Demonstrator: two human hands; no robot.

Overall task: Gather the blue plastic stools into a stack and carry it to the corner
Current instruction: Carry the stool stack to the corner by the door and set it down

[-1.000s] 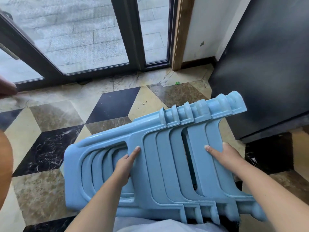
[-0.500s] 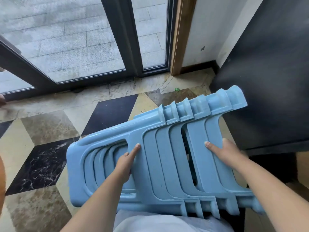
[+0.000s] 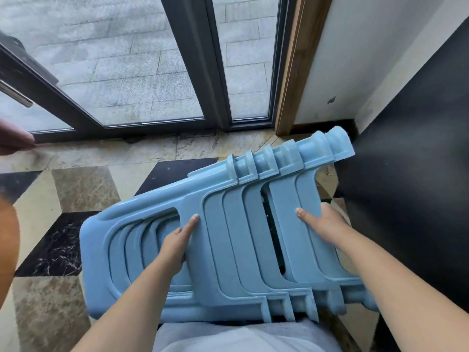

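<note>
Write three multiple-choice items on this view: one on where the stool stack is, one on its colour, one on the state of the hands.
1. Where is the stack of stools?
A. standing on the floor
B. carried on its side in front of the body
C. leaning on the glass door

2. What colour are the stools?
A. red
B. white
C. light blue

3. What are the left hand and right hand doing?
A. both grip the stack
B. both hang idle
C. only the left holds it

Answers: B, it lies sideways off the floor; C, all its plastic is light blue; A, each hand clasps a leg.

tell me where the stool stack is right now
In the head view the stool stack is centre, tipped sideways off the floor, gripped by the left hand and right hand.
</note>
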